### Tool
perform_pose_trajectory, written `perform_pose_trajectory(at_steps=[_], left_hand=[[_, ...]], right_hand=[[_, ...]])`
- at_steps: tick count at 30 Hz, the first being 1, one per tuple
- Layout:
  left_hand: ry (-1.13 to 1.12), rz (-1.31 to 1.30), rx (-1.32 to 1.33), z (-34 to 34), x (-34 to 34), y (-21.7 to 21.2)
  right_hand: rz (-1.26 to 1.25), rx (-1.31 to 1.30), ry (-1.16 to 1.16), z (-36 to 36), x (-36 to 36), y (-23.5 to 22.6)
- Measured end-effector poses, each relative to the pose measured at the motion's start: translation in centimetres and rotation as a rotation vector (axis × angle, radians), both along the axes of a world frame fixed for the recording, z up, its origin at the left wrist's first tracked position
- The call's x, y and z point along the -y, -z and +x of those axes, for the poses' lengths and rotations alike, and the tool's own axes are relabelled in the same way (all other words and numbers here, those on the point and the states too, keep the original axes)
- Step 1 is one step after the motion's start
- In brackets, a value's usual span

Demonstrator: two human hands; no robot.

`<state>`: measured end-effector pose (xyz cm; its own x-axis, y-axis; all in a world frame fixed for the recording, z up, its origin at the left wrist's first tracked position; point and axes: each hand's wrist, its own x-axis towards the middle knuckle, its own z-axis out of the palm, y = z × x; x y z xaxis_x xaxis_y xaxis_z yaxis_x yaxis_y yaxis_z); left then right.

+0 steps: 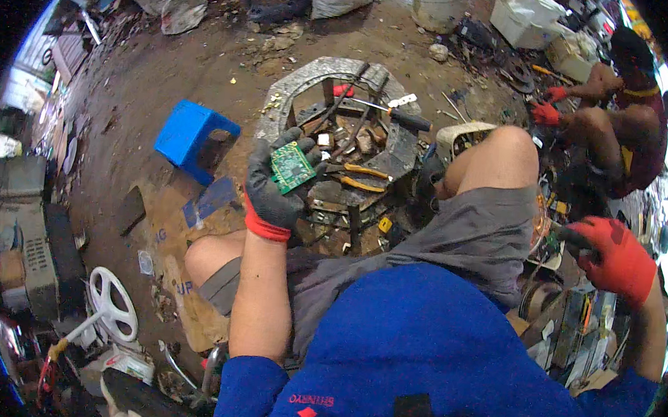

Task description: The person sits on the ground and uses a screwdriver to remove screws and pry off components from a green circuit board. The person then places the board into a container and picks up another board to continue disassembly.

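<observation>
One square green circuit board (293, 167) sits left of the frame's centre, clasped in my black-and-red gloved left hand (275, 202); at right, I cannot tell whether my red-gloved right hand (616, 255) pinches anything.

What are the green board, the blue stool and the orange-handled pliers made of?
Green board: probably stiff resin with a green coating; small pale spots on it look like metal.
Blue stool: likely smooth moulded plastic, since it is one even colour and no wood grain shows.
Pliers: the dark head looks like metal; the orange handles may be plastic or rubber.
</observation>
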<state>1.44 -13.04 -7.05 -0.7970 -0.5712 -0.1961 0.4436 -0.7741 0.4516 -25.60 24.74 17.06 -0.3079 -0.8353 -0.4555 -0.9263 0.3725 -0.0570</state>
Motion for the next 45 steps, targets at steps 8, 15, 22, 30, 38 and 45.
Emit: perform_pose_trajectory(at_steps=[8, 15, 22, 30, 38, 45], left_hand=[[-0.285, -0.067, -0.12, 2.3, 2.8, -0.7], [-0.285, -0.179, -0.232, 1.3, 2.6, -1.7], [-0.177, -0.213, -0.113, 0.2, 1.4, -2.8], [0.142, -0.484, 0.208, -0.4, 1.5, 0.7], [0.241, -0.355, 0.103, -2.9, -1.9, 0.7], [0.053, -0.542, 0.24, -2.5, 0.3, 2.2]], right_hand=[[-0.33, 0.144, -0.333, 4.7, 17.3, 1.1], [-0.992, 0.991, 0.142, 7.9, 26.2, 12.5], [-0.733, 1.352, 0.59, 5.8, 29.5, 18.6], [-0.498, 1.44, 0.626, 6.3, 29.4, 19.1], [-0.452, 1.698, 0.643, 5.8, 29.5, 20.9], [-0.718, 1.455, 0.396, 7.9, 28.3, 21.1]])
